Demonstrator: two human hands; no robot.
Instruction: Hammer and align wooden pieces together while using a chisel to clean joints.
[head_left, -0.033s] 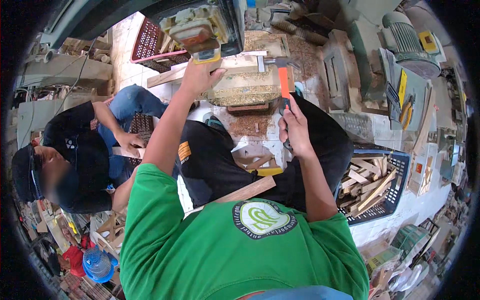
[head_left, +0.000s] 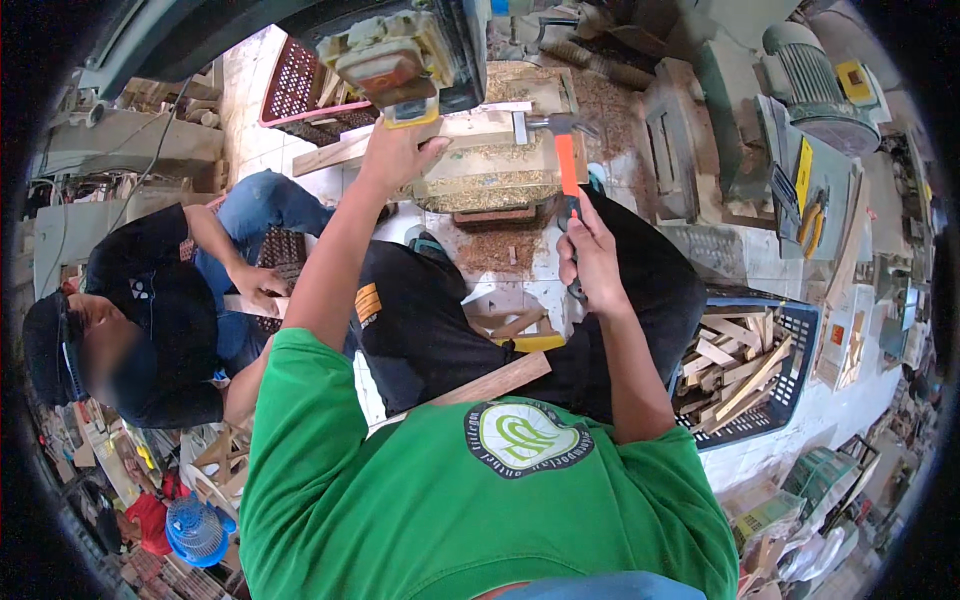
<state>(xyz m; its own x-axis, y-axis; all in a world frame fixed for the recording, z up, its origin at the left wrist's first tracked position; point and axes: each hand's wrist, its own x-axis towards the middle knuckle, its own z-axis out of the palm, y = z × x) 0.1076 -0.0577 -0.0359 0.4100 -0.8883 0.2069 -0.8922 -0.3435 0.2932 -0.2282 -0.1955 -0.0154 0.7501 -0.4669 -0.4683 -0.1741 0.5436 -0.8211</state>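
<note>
1 hammer (head_left: 568,162) clasped in the right hand (head_left: 593,255), left hand (head_left: 400,156) partly hidden behind yellow-edged machine part (head_left: 412,109), its grip unclear.

Brown sawdust (head_left: 492,250) litters the pale tiled floor (head_left: 247,110).

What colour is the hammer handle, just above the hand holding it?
Bright orange. That part of the hammer handle shows best in the head view.

hammer head (head_left: 566,124): metal | wood strip (head_left: 330,156): perhaps smooth | blue basket (head_left: 799,345): plastic | shirt (head_left: 400,500): matt cloth
</note>
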